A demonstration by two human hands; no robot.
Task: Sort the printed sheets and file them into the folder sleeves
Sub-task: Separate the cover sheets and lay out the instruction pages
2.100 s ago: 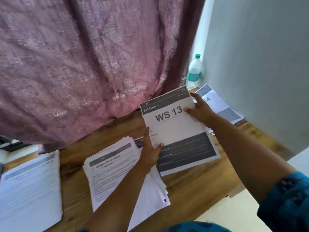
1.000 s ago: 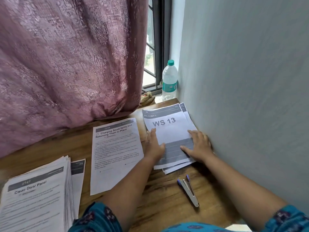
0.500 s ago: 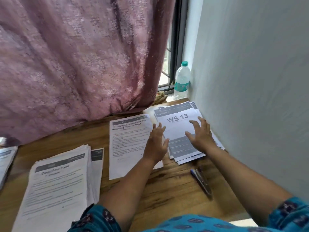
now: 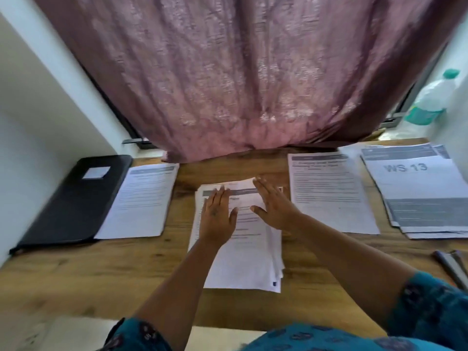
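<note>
Neither grip was closed on anything: the left hand (image 4: 217, 219) and the right hand (image 4: 274, 207) both lay with fingers straight and spread, palms down over the top half of the middle stack of printed sheets (image 4: 243, 259) on the wooden counter (image 4: 76, 279). That stack was slightly fanned at its right edge, and its heading was too blurred to read. Just left of it lay a single printed sheet (image 4: 141, 201), its lower left corner overlapping a closed black folder (image 4: 73, 201) that bore a pale blank label. To the right lay another printed page (image 4: 329, 193) with a dark header bar and unreadable text. Farther right sat a pile of sheets (image 4: 417, 191) whose top page read "WS 13" in large letters. A plastic water bottle (image 4: 433, 97) with a green cap and teal label stood at the far right corner. A mauve curtain (image 4: 228, 72) hung behind the counter.
</note>
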